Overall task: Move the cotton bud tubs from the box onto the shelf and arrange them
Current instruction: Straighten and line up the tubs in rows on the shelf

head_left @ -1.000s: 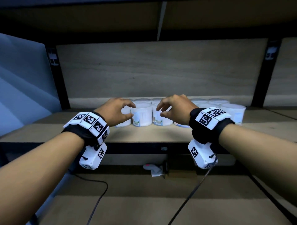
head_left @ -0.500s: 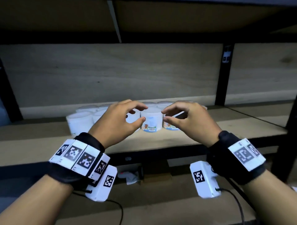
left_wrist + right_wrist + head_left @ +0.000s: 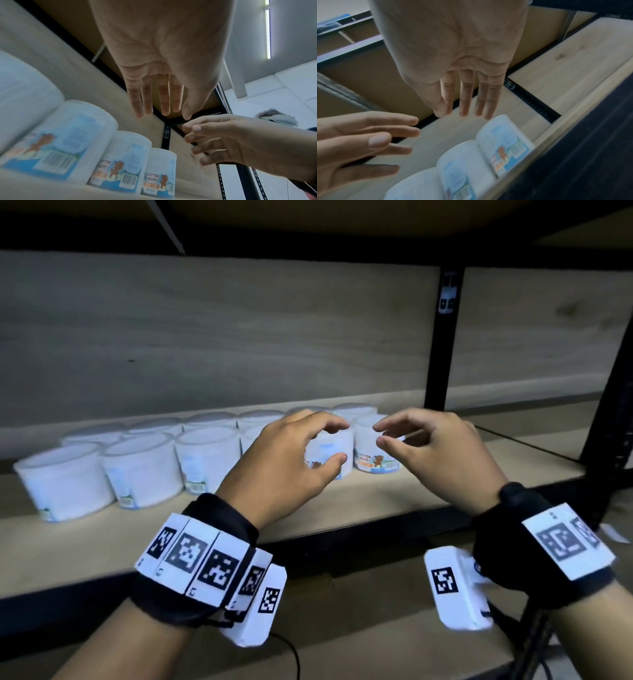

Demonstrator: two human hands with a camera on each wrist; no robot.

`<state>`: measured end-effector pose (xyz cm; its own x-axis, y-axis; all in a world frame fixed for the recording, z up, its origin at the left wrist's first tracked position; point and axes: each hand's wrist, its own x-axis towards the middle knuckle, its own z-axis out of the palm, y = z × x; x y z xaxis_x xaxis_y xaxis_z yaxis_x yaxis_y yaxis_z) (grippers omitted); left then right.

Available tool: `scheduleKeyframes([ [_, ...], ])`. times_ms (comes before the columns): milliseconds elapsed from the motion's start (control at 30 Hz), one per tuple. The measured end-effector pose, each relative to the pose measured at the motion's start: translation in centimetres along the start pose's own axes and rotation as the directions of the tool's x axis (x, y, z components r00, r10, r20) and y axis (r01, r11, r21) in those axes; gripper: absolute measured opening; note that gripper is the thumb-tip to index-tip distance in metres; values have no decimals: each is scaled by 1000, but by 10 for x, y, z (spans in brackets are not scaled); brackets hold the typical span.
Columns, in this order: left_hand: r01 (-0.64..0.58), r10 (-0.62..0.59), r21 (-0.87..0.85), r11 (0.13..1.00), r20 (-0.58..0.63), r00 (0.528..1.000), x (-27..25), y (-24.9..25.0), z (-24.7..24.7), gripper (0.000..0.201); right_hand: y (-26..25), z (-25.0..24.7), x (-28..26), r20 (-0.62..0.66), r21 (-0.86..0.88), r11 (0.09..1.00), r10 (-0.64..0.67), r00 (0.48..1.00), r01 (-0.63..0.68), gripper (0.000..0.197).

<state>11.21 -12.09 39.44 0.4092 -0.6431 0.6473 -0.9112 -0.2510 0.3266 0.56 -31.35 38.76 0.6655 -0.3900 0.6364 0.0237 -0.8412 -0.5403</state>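
Several white cotton bud tubs [image 3: 140,470] stand in two rows on the wooden shelf [image 3: 359,505], from the left to the middle. My left hand [image 3: 337,442] hovers in front of the second tub from the right [image 3: 334,445], fingers loosely curved and holding nothing. My right hand [image 3: 379,435] floats in front of the rightmost tub [image 3: 371,455], also empty. The left wrist view shows straight fingers [image 3: 147,102] above labelled tubs [image 3: 159,171]. In the right wrist view the fingers [image 3: 465,97] hang straight above two tubs [image 3: 503,143].
A black upright post [image 3: 445,337] stands just right of the tub rows, with bare shelf board [image 3: 513,460] in front of it. A plywood back panel [image 3: 205,337] closes the bay, and another shelf hangs overhead. A lower shelf [image 3: 359,628] and cables lie below.
Both hands have travelled right along the tub rows to the right end, and my view has followed. They stay empty with fingers loosely spread; no tub was gripped.
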Motion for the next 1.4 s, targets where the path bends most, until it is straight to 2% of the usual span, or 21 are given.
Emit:
scheduleKeyframes([
  [167, -32, 12, 118, 993, 163, 987, 48, 3, 0, 42, 34, 3, 29, 37, -155, 987, 37, 999, -30, 35],
  [300, -63, -46, 286, 956, 358, 933, 81, -3, 6, 54, 50, 2, 50, 140, -235, 971, 0, 990, 33, 49],
  [400, -82, -104, 383, 920, 439, 892, 97, -12, 14, 59, 51, 2, 67, 240, -266, 964, 39, 970, 27, 58],
  [467, -62, -175, 446, 893, 470, 865, 105, -20, 18, 63, 44, 3, 82, 323, -342, 937, 48, 945, 69, 62],
  [567, -49, -225, 495, 867, 477, 850, 113, -27, 21, 63, 31, 4, 104, 406, -431, 892, 54, 912, 138, 61],
  [733, -24, -221, 449, 893, 485, 846, 120, -28, 22, 40, 25, 10, 120, 481, -489, 860, 129, 867, 144, 38],
  [967, 64, -223, 350, 934, 435, 872, 123, -40, 23, 26, 29, 15, 126, 461, -464, 881, 154, 874, 89, 30],
  [1400, 80, -241, 371, 925, 414, 878, 120, -21, 18, 23, 23, 12, 129, 483, -466, 883, 206, 851, 51, 25],
])
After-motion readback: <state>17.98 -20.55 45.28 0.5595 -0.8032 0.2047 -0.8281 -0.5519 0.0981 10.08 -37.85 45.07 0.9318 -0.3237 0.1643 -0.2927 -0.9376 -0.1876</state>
